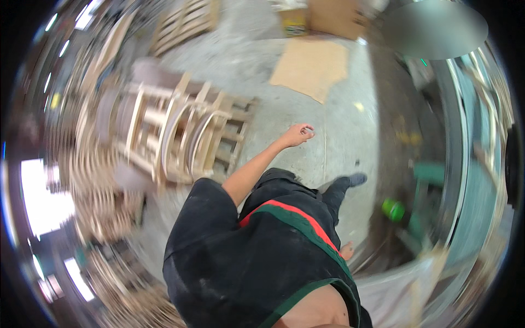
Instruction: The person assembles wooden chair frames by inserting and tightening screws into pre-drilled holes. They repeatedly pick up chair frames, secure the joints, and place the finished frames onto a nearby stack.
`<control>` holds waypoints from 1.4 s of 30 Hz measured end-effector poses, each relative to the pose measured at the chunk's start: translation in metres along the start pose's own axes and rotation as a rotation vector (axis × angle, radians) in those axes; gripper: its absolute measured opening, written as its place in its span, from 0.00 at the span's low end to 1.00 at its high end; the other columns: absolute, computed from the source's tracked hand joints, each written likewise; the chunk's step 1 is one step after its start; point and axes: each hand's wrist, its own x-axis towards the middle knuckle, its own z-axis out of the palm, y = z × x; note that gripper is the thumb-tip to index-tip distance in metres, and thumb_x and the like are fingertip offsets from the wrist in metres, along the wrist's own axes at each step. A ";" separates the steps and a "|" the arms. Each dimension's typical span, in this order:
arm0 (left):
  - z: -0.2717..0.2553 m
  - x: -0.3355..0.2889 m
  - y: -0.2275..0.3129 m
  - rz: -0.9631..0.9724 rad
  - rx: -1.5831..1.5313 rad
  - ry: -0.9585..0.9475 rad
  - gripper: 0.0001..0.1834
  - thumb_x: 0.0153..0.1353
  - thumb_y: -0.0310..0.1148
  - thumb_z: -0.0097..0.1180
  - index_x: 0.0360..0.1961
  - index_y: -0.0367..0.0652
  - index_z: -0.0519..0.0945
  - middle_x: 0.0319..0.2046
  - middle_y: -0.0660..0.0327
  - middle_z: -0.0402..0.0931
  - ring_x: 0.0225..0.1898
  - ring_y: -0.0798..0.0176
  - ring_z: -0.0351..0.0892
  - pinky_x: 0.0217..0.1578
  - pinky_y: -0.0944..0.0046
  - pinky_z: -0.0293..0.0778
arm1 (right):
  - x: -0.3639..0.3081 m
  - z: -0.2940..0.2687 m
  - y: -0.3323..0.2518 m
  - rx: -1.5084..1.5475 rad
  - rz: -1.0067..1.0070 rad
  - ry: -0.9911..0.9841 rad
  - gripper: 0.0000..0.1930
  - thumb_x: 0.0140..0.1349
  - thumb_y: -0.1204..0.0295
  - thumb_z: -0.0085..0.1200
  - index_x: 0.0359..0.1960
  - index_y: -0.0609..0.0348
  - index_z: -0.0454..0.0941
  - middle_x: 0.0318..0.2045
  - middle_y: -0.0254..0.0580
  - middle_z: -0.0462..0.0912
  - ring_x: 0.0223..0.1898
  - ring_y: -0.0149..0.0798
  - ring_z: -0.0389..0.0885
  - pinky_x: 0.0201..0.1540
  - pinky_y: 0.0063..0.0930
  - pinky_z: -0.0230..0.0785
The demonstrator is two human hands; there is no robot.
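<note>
My left hand [299, 134] reaches out over the grey concrete floor [311, 158]. Its fingers curl loosely, with a gap between them and the thumb, and nothing shows in it. To its left, apart from it, pale wooden frames with curved parts [186, 136] stand on a wooden pallet [240, 116]. My right hand [347, 250] shows only in small part beside my black shirt, low on the right. Its fingers are hidden, so I cannot tell what it holds.
A flat cardboard sheet [311, 66] lies on the floor ahead, near cardboard boxes [333, 16]. Another pallet [186, 24] is at the far left. Stacked wooden pieces [98, 180] line the left. A long bench [465, 136] runs along the right, with a bright green object [392, 209] nearby.
</note>
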 end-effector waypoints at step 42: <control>0.357 0.455 0.312 -0.495 -0.606 0.249 0.22 0.61 0.40 0.52 0.54 0.41 0.69 0.41 0.54 0.76 0.32 0.55 0.79 0.31 0.62 0.78 | 0.950 -0.328 -0.640 0.108 -0.790 0.442 0.14 0.47 0.68 0.53 0.34 0.64 0.77 0.26 0.60 0.79 0.32 0.58 0.79 0.36 0.49 0.71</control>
